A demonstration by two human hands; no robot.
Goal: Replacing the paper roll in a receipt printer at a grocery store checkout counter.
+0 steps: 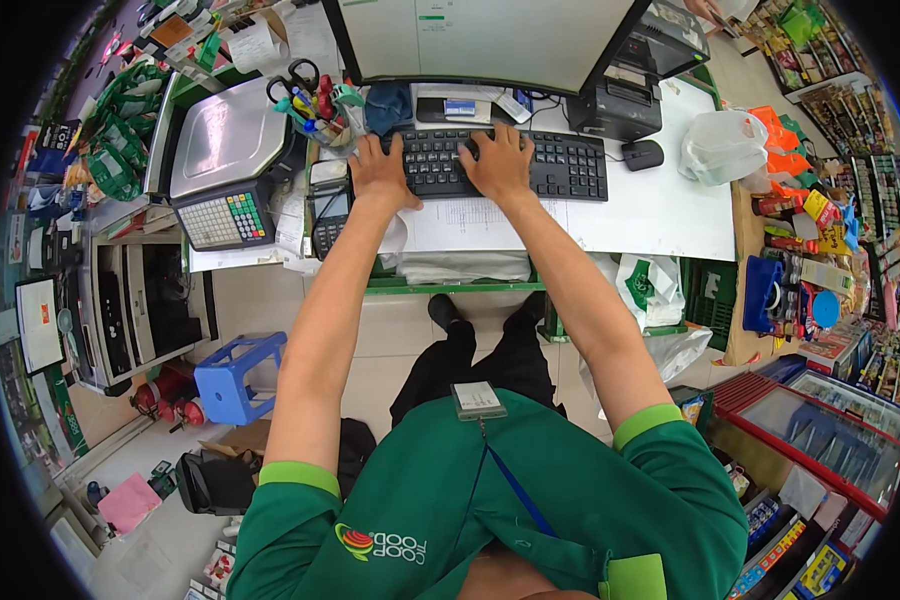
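Note:
Both hands rest at a black computer keyboard (572,166) on the white counter. My left hand (378,172) lies at its left end, fingers spread, palm toward the near edge. My right hand (498,165) is over the keyboard's middle with its fingers apart, touching the keys. Neither hand holds anything. Behind the keyboard stands a monitor (500,40) with a mostly pale screen. A black mouse (642,154) sits to the right, apart from my right hand. Beside my left wrist is a dark keypad device (330,210), and a printed sheet (460,222) lies below the keyboard.
At the left stands a weighing scale (228,150), with a holder of pens and scissors (322,118) beside it. A black printer (618,104) and a white plastic bag (722,146) are on the right. A blue stool (236,380) stands on the floor to the left.

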